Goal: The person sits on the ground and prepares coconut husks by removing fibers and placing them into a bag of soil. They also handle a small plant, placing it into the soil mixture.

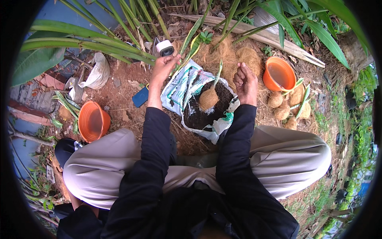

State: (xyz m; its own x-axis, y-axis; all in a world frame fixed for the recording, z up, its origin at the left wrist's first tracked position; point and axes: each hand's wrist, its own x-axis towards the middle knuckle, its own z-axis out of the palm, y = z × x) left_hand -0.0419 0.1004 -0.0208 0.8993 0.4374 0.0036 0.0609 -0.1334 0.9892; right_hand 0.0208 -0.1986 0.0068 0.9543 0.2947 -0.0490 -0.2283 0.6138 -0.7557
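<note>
My left hand (166,67) is raised beyond the left side of the soil bag, thumb and fingertips pinched together. My right hand (246,82) is held up over the bag's right edge with its fingers curled. A thin thread (229,62), hard to make out, appears to stretch between the two hands. Below them, a fibre-wrapped ball (209,99) with one upright snake plant leaf (219,71) rests on dark soil (194,118) in an opened white plastic bag (176,92). Long yellow-edged leaves (194,47) rise just beside my left fingertips.
Loose coconut fibre (223,55) lies behind the bag. Orange pots of murky liquid stand at right (280,74) and left (94,121). Several fibre balls (282,112) with leaves lie at right. A small camera (165,47) and blue phone (140,97) are near my left arm.
</note>
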